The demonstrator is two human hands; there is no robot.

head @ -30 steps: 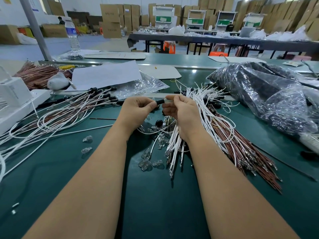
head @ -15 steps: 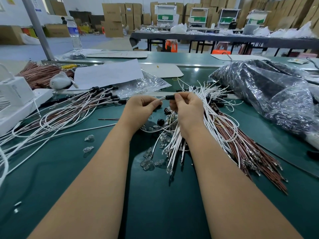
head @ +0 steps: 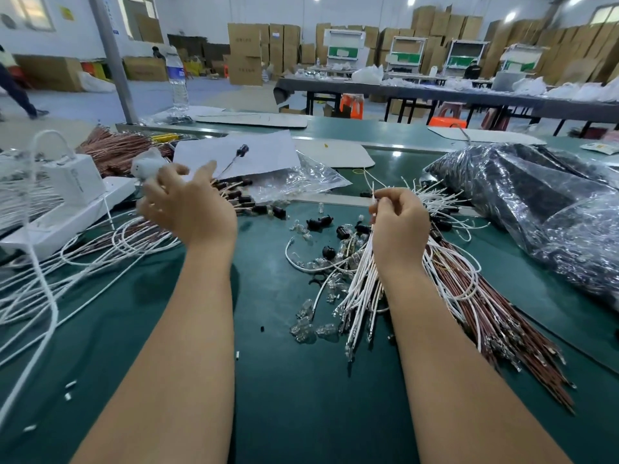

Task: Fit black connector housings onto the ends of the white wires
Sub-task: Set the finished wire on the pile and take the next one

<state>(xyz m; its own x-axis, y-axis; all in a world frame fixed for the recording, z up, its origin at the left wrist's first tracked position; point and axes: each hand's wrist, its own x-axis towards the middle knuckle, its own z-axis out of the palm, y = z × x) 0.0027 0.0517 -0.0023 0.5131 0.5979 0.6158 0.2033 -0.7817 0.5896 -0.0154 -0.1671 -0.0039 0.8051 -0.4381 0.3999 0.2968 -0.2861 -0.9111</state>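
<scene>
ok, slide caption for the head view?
Left hand open over finished wires; right hand pinches a white wire from the bundle.

Two bare forearms and hands, no clothing in view.

Left hand (head: 187, 209) and right hand (head: 400, 222) both uncovered: no gloves, no rings, no watch or wristband on either wrist. Forearms bare along their whole visible length, from the wrists down to the bottom edge of the frame; no sleeve edge or cuff shows anywhere. Left hand's fingers (head: 157, 192) blurred, so nails and fine detail there cannot be made out. Right hand sharper; knuckles visible, nails hidden from this angle. No marks, tape or plasters on either arm.
</scene>
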